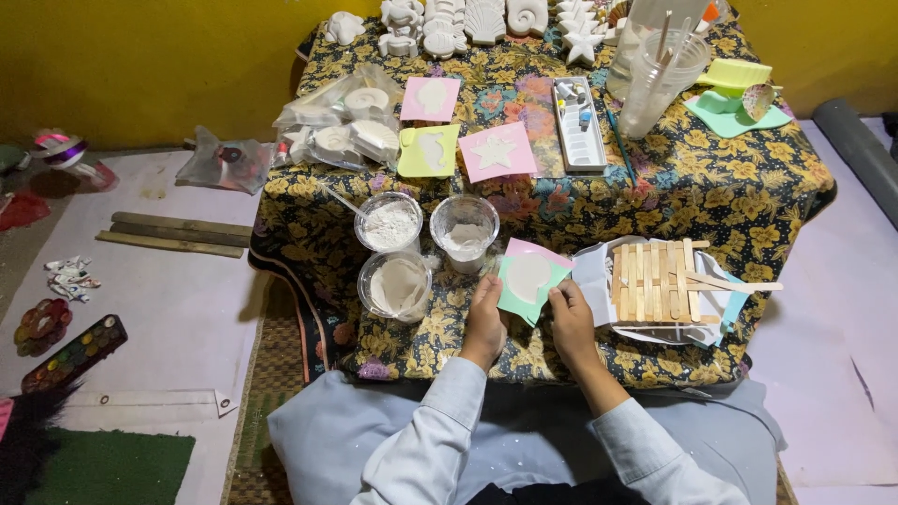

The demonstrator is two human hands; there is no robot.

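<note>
Both hands — left hand (485, 323) and right hand (571, 316) — are pinching the edges of the green square mould with white plaster fill (529, 283) on the floral-clothed table (711, 187); judged next: steady, level handling.

Bare floral cloth (449, 341) lies open just below the left hand (485, 323) and right hand (571, 323), while three plastic cups (388, 224) crowd the left, a rack of wooden sticks (655, 281) blocks the right, and coloured moulds (496, 151) sit beyond.
</note>
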